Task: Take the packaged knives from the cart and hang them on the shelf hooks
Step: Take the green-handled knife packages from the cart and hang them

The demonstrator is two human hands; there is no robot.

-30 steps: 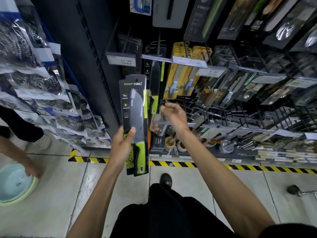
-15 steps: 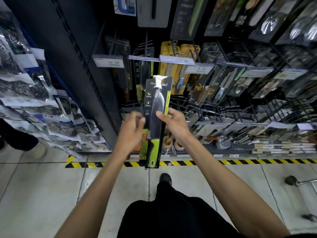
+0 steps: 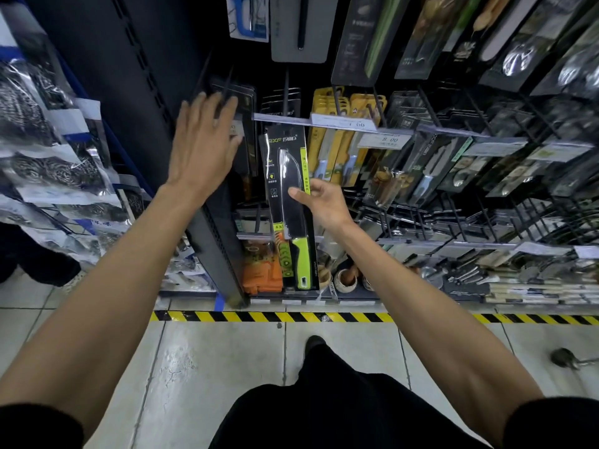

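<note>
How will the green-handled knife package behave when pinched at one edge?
The knife package is probably stiff: its long card stands straight though the right hand pinches only one edge. Likely bottom-heavy, the green handle sitting low, so it may swing.

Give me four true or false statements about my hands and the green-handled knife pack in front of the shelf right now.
1. The right hand pinches the packaged knife. True.
2. The left hand grips that package too. False: it is apart from it, fingers spread, reaching at the dark packages to the left.
3. The knife's green handle points up. False: it points down, with the blade above it.
4. Yellow packages hang to the right of the held one. True.
</note>
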